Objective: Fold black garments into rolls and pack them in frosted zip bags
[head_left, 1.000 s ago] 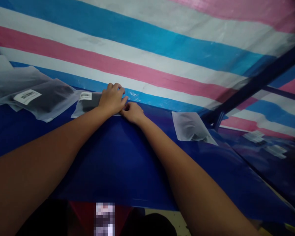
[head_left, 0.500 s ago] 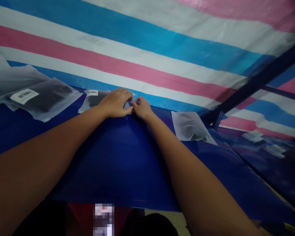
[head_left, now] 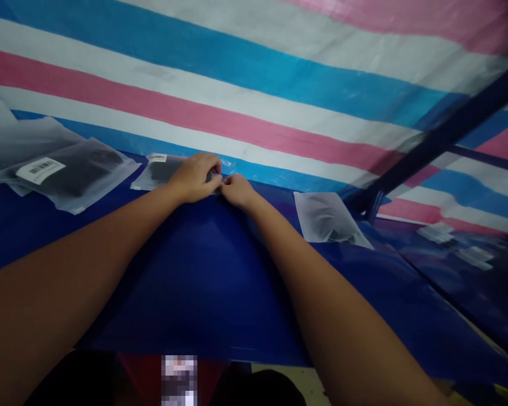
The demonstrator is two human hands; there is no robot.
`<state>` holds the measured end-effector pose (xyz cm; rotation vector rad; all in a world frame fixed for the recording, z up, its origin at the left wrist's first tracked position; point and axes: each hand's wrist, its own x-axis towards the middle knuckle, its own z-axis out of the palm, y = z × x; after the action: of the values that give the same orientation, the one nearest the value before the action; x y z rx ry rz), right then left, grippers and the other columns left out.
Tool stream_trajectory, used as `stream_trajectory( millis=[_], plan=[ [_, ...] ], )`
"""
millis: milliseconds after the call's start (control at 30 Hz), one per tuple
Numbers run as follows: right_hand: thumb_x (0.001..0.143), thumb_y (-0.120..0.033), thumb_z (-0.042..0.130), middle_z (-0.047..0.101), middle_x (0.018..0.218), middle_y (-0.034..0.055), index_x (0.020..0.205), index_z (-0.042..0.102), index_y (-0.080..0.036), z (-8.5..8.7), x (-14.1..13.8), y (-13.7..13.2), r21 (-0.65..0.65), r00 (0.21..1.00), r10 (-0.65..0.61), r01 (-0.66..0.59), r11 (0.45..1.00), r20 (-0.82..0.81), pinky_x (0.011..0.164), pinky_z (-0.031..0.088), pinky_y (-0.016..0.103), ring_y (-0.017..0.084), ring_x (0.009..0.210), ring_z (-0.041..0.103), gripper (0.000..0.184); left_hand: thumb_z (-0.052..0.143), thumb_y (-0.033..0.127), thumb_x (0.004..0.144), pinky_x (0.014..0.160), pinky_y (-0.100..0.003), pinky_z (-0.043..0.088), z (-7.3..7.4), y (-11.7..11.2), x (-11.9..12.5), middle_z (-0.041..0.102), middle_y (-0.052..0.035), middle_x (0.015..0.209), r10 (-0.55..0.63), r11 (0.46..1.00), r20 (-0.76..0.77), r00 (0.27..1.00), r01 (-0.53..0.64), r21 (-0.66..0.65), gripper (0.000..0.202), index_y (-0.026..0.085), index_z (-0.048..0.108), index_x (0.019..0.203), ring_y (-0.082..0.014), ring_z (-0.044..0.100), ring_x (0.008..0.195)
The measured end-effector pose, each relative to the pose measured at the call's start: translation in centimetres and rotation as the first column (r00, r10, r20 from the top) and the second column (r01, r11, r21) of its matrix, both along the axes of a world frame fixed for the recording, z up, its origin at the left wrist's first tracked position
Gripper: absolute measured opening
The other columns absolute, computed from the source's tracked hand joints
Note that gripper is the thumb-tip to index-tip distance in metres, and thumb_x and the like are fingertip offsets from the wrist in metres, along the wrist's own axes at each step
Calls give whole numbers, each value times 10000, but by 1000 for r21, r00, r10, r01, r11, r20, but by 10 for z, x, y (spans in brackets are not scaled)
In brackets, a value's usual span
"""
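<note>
A frosted plastic bag [head_left: 164,172] with dark contents and a barcode label lies at the back of the blue table. My left hand [head_left: 198,176] rests over its right part, with thumb and fingers curled together at its right edge. My right hand [head_left: 237,190] meets the left one there, its thumb and forefinger pinched on the same edge. Both hands cover that end of the bag, so exactly what the fingertips grip is partly hidden.
More frosted bags [head_left: 74,175] overlap at the left, the front one labelled. Another frosted bag [head_left: 328,217] lies right of my hands. Striped sheeting [head_left: 237,84] rises behind the blue tabletop [head_left: 203,282]; a dark slanted bar [head_left: 440,135] stands at the right.
My right hand has shifted slightly left and down, closer against my left hand. The bag under my left hand has slid slightly left.
</note>
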<state>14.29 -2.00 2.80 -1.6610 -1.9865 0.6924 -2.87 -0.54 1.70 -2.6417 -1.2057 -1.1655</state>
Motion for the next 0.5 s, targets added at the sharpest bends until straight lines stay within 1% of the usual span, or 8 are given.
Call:
stream_trajectory(
  millis=[33,100,200,267,367,500],
  plan=[
    [953,-220,632,624,651,39,662,578,-209,0,3,1,-7,998,-27,27,1000,-52,627,418,337,177,626,562,297,587,250,931,972,-419,511,1,-2,0,711,-91,1072,-23,1000,-37,999,24,11,78,236,613,1003,-272,653,1071],
    [937,-170,628,604,632,24,669,576,-205,1,7,2,-29,988,-67,64,998,-141,593,382,323,152,578,508,274,615,334,942,990,-439,500,3,-5,1,717,-104,1112,-45,998,-96,994,48,28,145,225,630,1035,-294,654,1101],
    [949,-206,681,589,615,6,662,556,-204,3,13,2,-60,958,-104,91,994,-267,552,326,298,121,548,445,314,699,383,880,966,-449,497,4,-5,3,725,-111,1092,-68,996,-195,979,79,51,234,205,657,1026,-318,664,1081],
    [938,-211,725,588,610,1,647,551,-198,3,15,2,-65,930,-117,101,993,-349,542,301,283,109,548,433,339,689,367,893,938,-440,498,3,-3,4,727,-112,1053,-66,994,-254,965,85,63,207,195,679,1008,-312,675,1038],
    [916,-127,697,567,586,-13,632,557,-186,1,16,3,-72,901,-117,95,993,-419,535,289,264,96,540,429,322,609,318,973,898,-415,498,2,-1,6,732,-114,1023,-31,996,-271,962,54,77,166,184,705,994,-289,682,988],
    [903,-52,623,566,604,-32,692,558,-188,-2,13,5,-81,866,-114,85,993,-488,548,353,223,86,549,487,259,566,283,1037,886,-380,500,2,0,7,742,-114,1025,-43,992,-321,946,78,96,202,170,732,1025,-262,682,982]
  ],
)
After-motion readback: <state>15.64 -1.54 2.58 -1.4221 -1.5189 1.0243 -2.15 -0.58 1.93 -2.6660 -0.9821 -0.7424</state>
